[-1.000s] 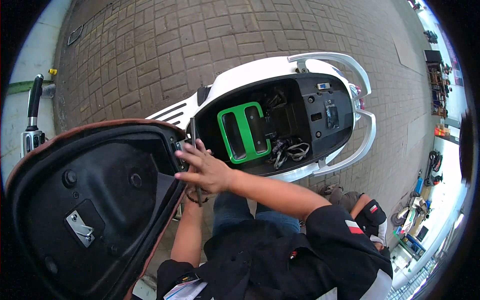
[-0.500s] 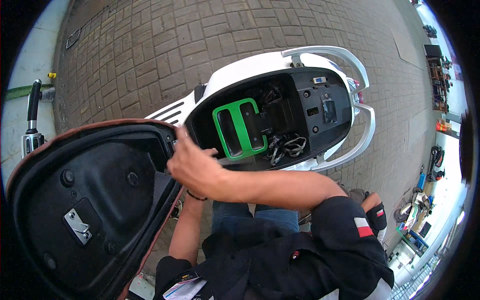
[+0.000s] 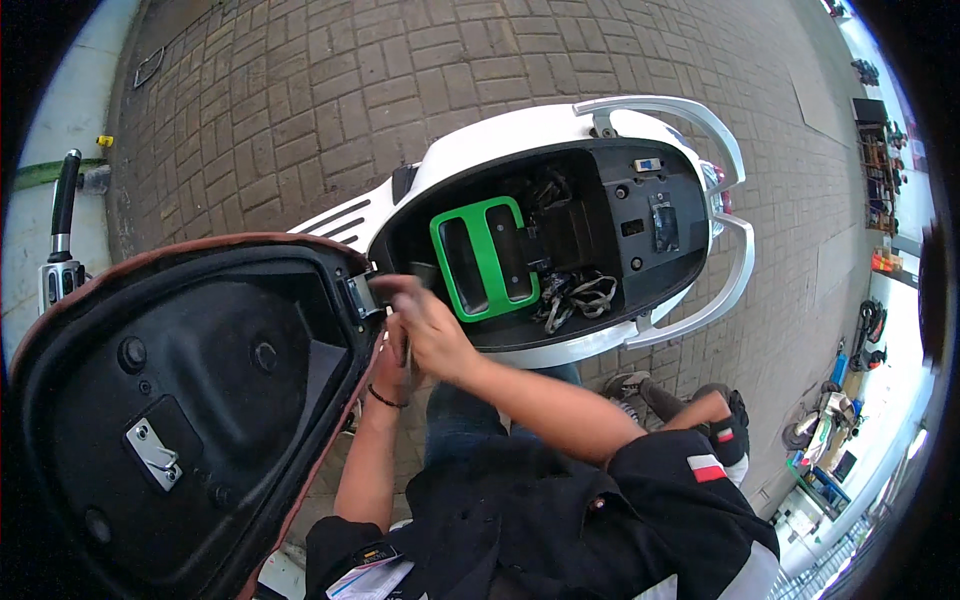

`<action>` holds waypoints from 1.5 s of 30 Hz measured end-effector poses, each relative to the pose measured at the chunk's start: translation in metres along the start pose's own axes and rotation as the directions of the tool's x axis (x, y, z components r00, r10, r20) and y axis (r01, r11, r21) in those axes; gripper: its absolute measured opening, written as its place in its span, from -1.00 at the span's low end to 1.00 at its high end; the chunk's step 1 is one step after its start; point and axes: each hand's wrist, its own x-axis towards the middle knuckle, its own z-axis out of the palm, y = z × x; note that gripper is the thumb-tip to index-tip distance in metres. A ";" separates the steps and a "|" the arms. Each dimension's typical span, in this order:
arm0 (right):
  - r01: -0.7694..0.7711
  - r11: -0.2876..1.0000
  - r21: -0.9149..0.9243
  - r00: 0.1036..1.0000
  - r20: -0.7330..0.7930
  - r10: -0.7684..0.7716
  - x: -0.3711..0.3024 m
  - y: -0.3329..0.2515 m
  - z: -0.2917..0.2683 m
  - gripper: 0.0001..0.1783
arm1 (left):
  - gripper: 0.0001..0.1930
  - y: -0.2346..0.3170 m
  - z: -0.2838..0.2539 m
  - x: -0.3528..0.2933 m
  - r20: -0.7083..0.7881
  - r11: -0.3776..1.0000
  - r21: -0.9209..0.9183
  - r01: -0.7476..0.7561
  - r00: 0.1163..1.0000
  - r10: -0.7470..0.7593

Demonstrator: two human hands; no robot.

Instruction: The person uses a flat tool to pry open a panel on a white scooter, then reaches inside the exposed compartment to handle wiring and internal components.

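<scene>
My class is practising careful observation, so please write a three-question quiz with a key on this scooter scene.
1. What colour is the slotted panel inside the storage bay?
2. True or false: the seat is closed.
3. Which of these is nearest the left hand and right hand: A) handlebar grip, B) seat's metal bracket, C) grab rail?

Key: 1. Green. 2. False: it stands open. 3. B.

Brown brick paving (image 3: 300, 130), pale strip (image 3: 75, 110) along the left, cluttered shelves (image 3: 880, 185) at far right
</scene>
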 end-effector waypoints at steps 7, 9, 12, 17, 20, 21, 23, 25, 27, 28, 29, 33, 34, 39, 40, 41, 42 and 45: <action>-0.147 0.957 -0.248 0.989 -0.014 0.149 0.029 -0.016 -0.018 -0.70 | -0.63 0.039 0.008 0.020 -0.011 0.507 -0.854 0.118 0.969 -0.246; 0.023 0.965 -0.261 0.999 -0.028 -0.031 0.011 0.014 -0.026 -0.73 | -0.68 0.013 -0.004 0.019 -0.136 0.977 -0.197 -0.078 0.989 0.051; 0.163 0.917 -0.364 0.987 0.045 -0.157 -0.007 0.020 -0.033 -0.52 | -0.73 -0.010 -0.004 0.024 -0.148 0.994 -0.111 0.024 0.988 -0.040; 0.408 0.722 -0.559 0.906 0.151 -0.395 -0.007 0.027 -0.037 -0.44 | -0.75 0.022 -0.011 0.041 0.019 0.986 -0.122 -0.113 0.993 0.116; 0.484 0.747 -0.456 0.861 0.094 -0.500 -0.015 0.026 -0.012 -0.49 | -0.74 0.040 0.004 0.046 0.029 0.963 0.039 -0.268 0.963 0.267; 0.493 0.767 -0.412 0.859 0.088 -0.505 -0.018 0.033 -0.011 -0.49 | -0.73 0.037 0.009 0.041 0.030 0.999 -0.030 -0.045 0.998 0.046; 0.482 0.812 -0.328 0.873 0.099 -0.478 -0.018 0.019 -0.006 -0.62 | -0.70 0.005 0.006 0.032 0.037 0.960 -0.206 0.191 0.982 -0.187; 0.279 0.891 -0.357 0.935 0.313 -0.168 0.000 0.014 -0.021 -0.62 | -0.70 -0.025 0.004 0.028 0.046 0.868 -0.469 0.165 0.986 -0.162; 0.110 0.826 -0.554 0.967 0.250 0.038 0.011 -0.010 -0.019 -0.64 | -0.54 -0.037 0.006 0.032 0.144 0.528 -0.844 0.099 0.989 0.045; 0.032 0.768 -0.640 0.966 0.217 0.141 0.018 -0.028 -0.016 -0.65 | -0.54 -0.042 0.008 0.031 0.152 0.433 -0.896 0.102 0.985 0.083; 0.113 0.548 -0.829 0.940 0.267 0.211 0.023 -0.043 -0.015 -0.68 | -0.53 -0.042 0.012 0.029 0.131 0.471 -0.878 0.085 0.989 0.068; 0.467 -0.518 -0.717 0.884 0.400 0.243 0.013 -0.093 0.019 -0.79 | -0.51 -0.036 0.024 0.024 -0.055 0.783 -0.623 0.008 0.997 -0.054; 0.473 -0.463 -0.749 0.867 0.489 0.095 0.012 -0.084 0.020 -0.78 | -0.50 -0.034 0.026 0.026 -0.091 0.828 -0.560 -0.002 0.994 -0.059; 0.692 0.082 -0.717 0.675 0.604 -0.423 0.012 -0.017 -0.019 -0.48 | -0.47 -0.025 0.027 0.024 -0.133 0.868 -0.494 -0.043 0.991 -0.027; 0.722 0.190 -0.666 0.663 0.585 -0.467 0.008 -0.006 -0.022 -0.42 | -0.46 -0.024 0.025 0.020 -0.125 0.873 -0.484 -0.059 0.992 -0.002; 0.701 0.451 -0.553 0.710 0.483 -0.512 0.007 0.013 -0.026 -0.38 | -0.45 -0.023 0.026 0.018 -0.112 0.874 -0.478 -0.082 0.993 0.032; 0.618 0.613 -0.493 0.786 0.374 -0.492 0.003 0.031 -0.023 -0.36 | -0.45 -0.025 0.025 0.013 -0.090 0.882 -0.462 -0.097 0.994 0.062; 0.388 0.857 -0.339 0.920 0.079 -0.385 -0.011 0.055 -0.005 -0.44 | -0.42 -0.027 0.015 0.004 -0.007 0.929 -0.347 -0.130 0.991 0.136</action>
